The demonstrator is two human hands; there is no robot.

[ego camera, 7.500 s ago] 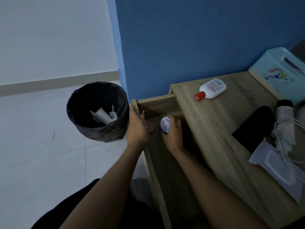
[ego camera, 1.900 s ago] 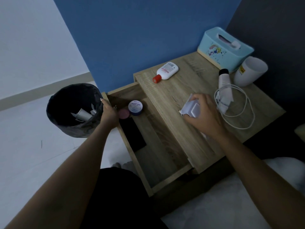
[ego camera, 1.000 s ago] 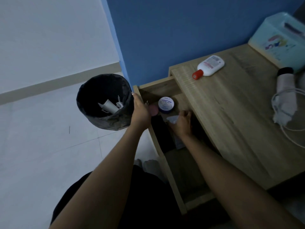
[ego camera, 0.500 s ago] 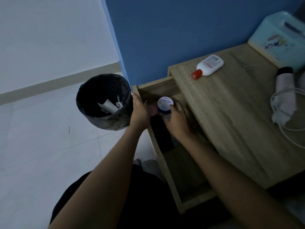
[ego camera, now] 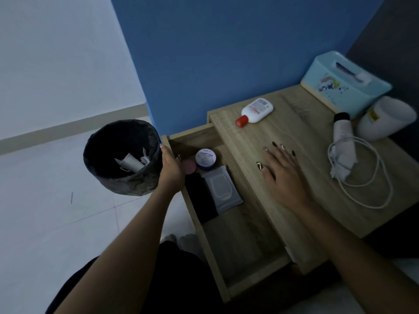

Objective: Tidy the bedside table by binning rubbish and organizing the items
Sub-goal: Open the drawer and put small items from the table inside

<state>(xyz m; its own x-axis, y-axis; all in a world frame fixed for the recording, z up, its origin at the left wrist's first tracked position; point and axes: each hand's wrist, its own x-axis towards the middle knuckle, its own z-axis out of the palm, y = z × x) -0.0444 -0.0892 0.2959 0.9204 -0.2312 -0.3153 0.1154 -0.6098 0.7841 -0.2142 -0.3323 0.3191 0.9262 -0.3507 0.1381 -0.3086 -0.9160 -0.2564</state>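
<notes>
My left hand (ego camera: 171, 169) grips the rim of a black bin (ego camera: 120, 159) held beside the table, with white rubbish inside. My right hand (ego camera: 281, 169) hovers flat over the wooden tabletop (ego camera: 283, 137), fingers spread and holding nothing. The open drawer (ego camera: 238, 234) holds a round blue cream jar (ego camera: 205, 158), a white wipes pack (ego camera: 222, 189) and a flat black item (ego camera: 201, 198). On the tabletop lie a white bottle with a red cap (ego camera: 255, 112), a white tube with a black cap (ego camera: 342, 134) and a coiled white cable (ego camera: 362, 177).
A light blue tissue box (ego camera: 344, 87) stands at the table's back right corner, with a white cup (ego camera: 385, 118) lying on its side in front of it. The blue wall rises behind the table. White floor tiles spread to the left.
My right hand has left the drawer and moved right over the tabletop; the wipes pack now lies in the drawer next to the jar. The left hand still holds the bin.
</notes>
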